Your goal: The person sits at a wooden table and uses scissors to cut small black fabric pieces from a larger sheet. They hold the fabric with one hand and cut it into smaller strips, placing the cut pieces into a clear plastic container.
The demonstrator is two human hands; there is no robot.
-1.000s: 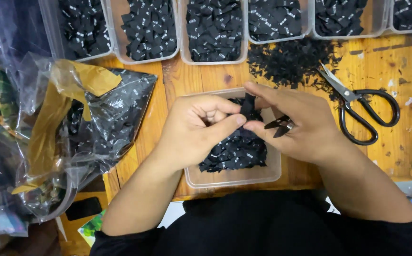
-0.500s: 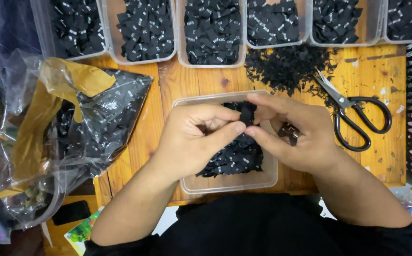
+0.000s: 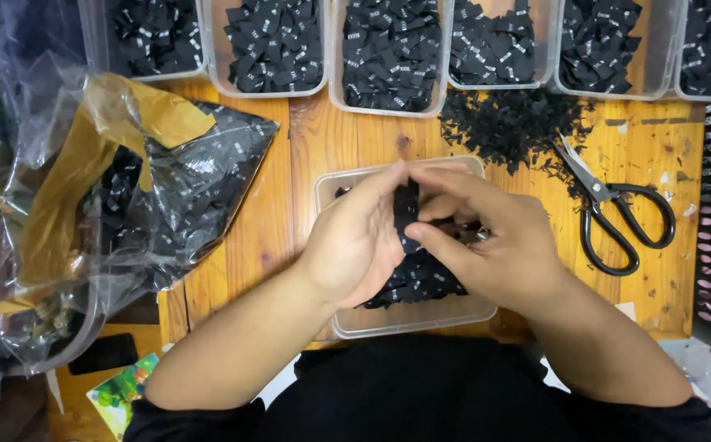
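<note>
Two hands meet over a clear tray (image 3: 404, 323) at the middle of the wooden surface (image 3: 273, 237). The left hand (image 3: 355, 245) and the right hand (image 3: 503, 254) both pinch the same small stack of black labels (image 3: 405, 214), held upright between the fingertips just above the loose labels (image 3: 421, 282) that lie in this tray.

As a judgement, the sorting is well advanced but not finished: six trays along the far edge, for example the one straight ahead (image 3: 388, 53), are already quite full of black labels, while the near tray holds a good heap to go through, and a crumpled plastic bag (image 3: 183, 196) on the left seems to contain more. A pile of dark trimmings (image 3: 519, 123) lies beside black scissors (image 3: 617, 217), which nobody touches.

Some things are hard to make out. How many labels are in the pinched stack cannot be told, because the fingers cover most of it. The outer trays are cut off by the frame, and the bag's contents are blurred by glare.
</note>
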